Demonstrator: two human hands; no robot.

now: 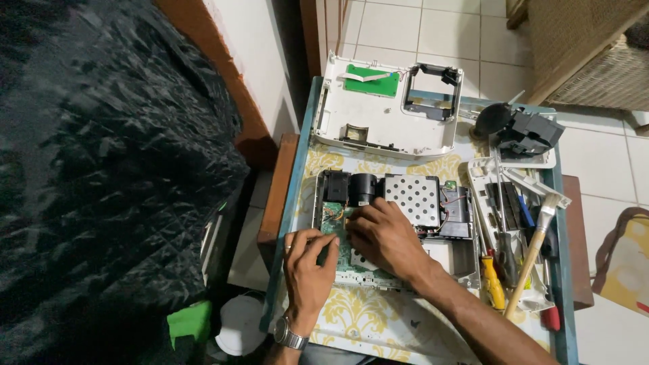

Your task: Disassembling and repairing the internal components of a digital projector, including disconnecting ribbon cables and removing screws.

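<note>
while the opened device chassis (392, 223) lies mid-table, i press my right hand (382, 236) curled on its green circuit board (338, 233); my left hand (307, 260) pinches the board's near-left edge; i judge careful lifting comes next.

Both arms are showing bare from the elbow down, with no sleeves coming into view. The left hand (307, 260) is wearing a thin ring on one finger, catching a little light. Around the left wrist a silver metal wristwatch (289, 334) with a linked band is sitting snugly, its round case turned to the side. The right hand (385, 236) is going without rings, watch or glove, the forearm running bare to the frame's lower edge.
</note>
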